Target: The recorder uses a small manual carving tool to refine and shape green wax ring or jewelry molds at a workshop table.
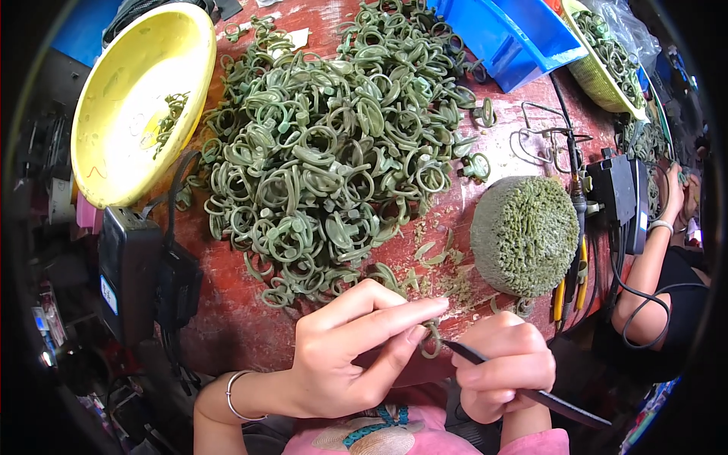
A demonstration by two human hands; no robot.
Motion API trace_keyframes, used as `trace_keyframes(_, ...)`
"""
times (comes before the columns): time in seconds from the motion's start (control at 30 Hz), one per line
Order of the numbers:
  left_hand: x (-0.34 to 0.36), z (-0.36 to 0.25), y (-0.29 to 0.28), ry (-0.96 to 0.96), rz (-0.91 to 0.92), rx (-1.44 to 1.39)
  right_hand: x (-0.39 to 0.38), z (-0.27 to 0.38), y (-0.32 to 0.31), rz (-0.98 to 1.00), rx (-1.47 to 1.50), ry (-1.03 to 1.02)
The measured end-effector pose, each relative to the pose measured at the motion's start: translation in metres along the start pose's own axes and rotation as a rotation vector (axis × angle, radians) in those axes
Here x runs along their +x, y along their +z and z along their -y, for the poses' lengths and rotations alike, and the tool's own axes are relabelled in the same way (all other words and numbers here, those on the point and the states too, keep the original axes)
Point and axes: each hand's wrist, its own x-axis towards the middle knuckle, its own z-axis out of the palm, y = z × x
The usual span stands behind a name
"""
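Note:
My left hand [345, 345] pinches a small green ring [432, 345] between thumb and fingers, low over the table's near edge. In my right hand [506, 364] is a slim dark blade-like tool [572, 407], its tip touching or very close to the ring. Whether it is a knife or a file, I cannot tell. Just beyond my hands spreads a large heap of similar green rings [326, 152], many with flat oval tops. To the heap's right stands a round greenish block [523, 235] with a rough, pitted face. Green shavings [455, 284] lie between heap and block.
A yellow basin [121, 91] with a few green pieces tilts at the left. Black boxes with cables [129, 265] stand below it. At the far right are a blue bin [508, 53], a yellow basket [572, 64] of rings, yellow-handled tools [582, 277] and another person's arm [654, 246].

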Motion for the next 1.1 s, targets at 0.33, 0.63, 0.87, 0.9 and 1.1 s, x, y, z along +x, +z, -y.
trace_keyframes(0.33,-0.002,-0.002,0.002,-0.05,-0.09,-0.028,-0.003,0.001,-0.013,0.067,0.089,0.078)
trace_keyframes(0.63,-0.001,-0.002,-0.001,0.071,-0.115,0.096,-0.002,-0.001,-0.008,-0.014,0.124,0.191)
trace_keyframes(0.87,-0.002,0.001,-0.001,0.096,-0.106,0.107,0.002,0.002,-0.008,-0.012,0.172,0.266)
trace_keyframes(0.9,-0.002,0.002,-0.001,0.107,-0.107,0.109,0.002,0.002,-0.008,-0.011,0.147,0.285)
trace_keyframes(1.1,-0.002,0.001,-0.001,0.085,-0.109,0.113,0.003,0.003,-0.008,-0.041,0.173,0.298)
